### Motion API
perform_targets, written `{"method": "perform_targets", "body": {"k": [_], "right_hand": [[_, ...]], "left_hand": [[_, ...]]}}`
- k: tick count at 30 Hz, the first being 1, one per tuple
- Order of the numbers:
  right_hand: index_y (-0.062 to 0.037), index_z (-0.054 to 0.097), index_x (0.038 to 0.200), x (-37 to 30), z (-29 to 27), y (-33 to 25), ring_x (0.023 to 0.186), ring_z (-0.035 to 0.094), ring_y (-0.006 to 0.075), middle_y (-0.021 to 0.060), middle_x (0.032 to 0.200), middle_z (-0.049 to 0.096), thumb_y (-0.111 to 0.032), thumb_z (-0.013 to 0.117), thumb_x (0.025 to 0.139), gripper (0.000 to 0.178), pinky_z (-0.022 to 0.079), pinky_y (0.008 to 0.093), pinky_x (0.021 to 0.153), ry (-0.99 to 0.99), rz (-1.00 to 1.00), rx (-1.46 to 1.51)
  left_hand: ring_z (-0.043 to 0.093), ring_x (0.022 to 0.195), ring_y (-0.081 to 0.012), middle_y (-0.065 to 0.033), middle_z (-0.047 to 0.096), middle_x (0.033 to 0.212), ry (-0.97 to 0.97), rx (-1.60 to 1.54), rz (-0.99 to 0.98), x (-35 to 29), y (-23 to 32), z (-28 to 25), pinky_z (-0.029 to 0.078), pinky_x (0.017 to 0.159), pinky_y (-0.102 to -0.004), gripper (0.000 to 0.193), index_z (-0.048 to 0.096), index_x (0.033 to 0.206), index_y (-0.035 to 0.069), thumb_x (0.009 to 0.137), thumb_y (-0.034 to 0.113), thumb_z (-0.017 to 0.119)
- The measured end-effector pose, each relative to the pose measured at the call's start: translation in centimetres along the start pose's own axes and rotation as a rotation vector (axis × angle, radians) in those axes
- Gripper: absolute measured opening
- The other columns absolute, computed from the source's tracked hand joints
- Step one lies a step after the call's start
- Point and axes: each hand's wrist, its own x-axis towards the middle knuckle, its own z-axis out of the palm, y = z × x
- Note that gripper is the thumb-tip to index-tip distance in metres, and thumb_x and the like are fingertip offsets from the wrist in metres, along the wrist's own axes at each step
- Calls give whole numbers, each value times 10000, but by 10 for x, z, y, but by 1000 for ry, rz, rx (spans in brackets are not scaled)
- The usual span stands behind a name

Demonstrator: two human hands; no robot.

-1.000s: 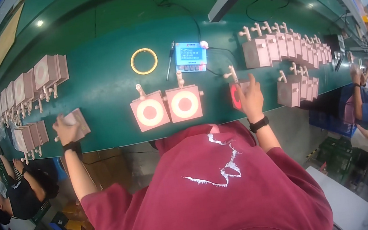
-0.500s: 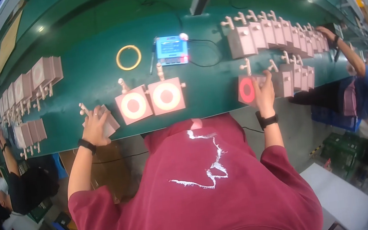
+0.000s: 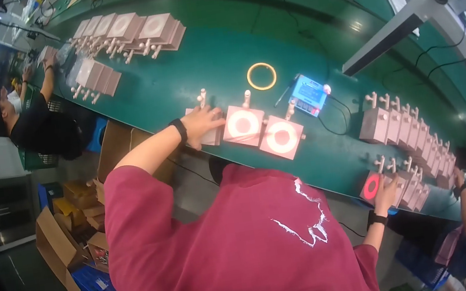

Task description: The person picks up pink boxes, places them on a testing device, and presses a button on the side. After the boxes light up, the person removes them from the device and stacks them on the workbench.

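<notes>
My left hand point(image 3: 203, 123) grips a pink box point(image 3: 212, 139) with a peg-like knob on top, its fingers spread across the upper side and partly hiding it. Right beside it are two pink boxes with glowing white rings, the nearer-to-hand lit box point(image 3: 237, 134) and another lit box point(image 3: 272, 149), each with a knob standing up. Farther right, my right hand point(image 3: 385, 196) holds a pink box with a red-lit ring point(image 3: 370, 187), at the front end of a short row of similar boxes point(image 3: 412, 188). Its fingertips are partly hidden by the box.
A yellow ring point(image 3: 261, 76) and a blue device with a screen point(image 3: 308, 93) lie on the green table point(image 3: 195, 80). More pink boxes stand in rows at back left point(image 3: 122, 29) and right point(image 3: 401, 129). A metal post point(image 3: 390, 39) leans over the table. People work at both sides.
The whole view has swung, so the table now slants down to the right. Both hands stay on their boxes, and the lit boxes keep their places beside the left hand's box.
</notes>
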Motion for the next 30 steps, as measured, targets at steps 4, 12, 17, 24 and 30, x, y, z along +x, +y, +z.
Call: {"method": "perform_targets", "body": {"k": [4,12,17,24,30], "right_hand": [[-18,382,1319,1,-8,-7,1138,525,411,244,1277,522,-405,562,917,586,428,446,907,-47,14,-55],[-45,410,1277,3,-7,-22,1105,537,414,227,1240,546,-409,562,914,537,440,460,867,-2,29,-94],[-67,416,1262,4,0,-6,1052,556,427,233,1199,562,-440,557,908,534,461,483,810,54,-4,-124],[-69,422,1255,4,-1,-1,1000,575,424,236,1139,581,-452,553,909,533,465,488,778,49,6,-119],[-67,424,1255,3,3,-3,960,583,417,248,1074,588,-451,556,908,535,463,489,752,92,3,-133]], "left_hand": [[450,1104,-381,-182,358,1335,-15,-2,-2,8,6,-3,436,858,-515,1060,409,1337,165,378,253,852],[444,1110,-385,-170,360,1324,-29,-3,77,40,18,-22,439,871,-523,1028,417,1323,167,391,232,847],[459,1100,-386,-165,377,1316,-38,18,88,54,28,-23,448,872,-538,1003,437,1312,175,397,244,843],[427,1170,-385,-151,348,1371,-85,-11,30,50,36,-31,416,909,-542,1002,423,1327,176,420,243,843],[471,1227,-319,-151,507,1307,372,-176,80,31,-4,-46,385,982,-498,754,488,1285,108,616,303,778]]}}
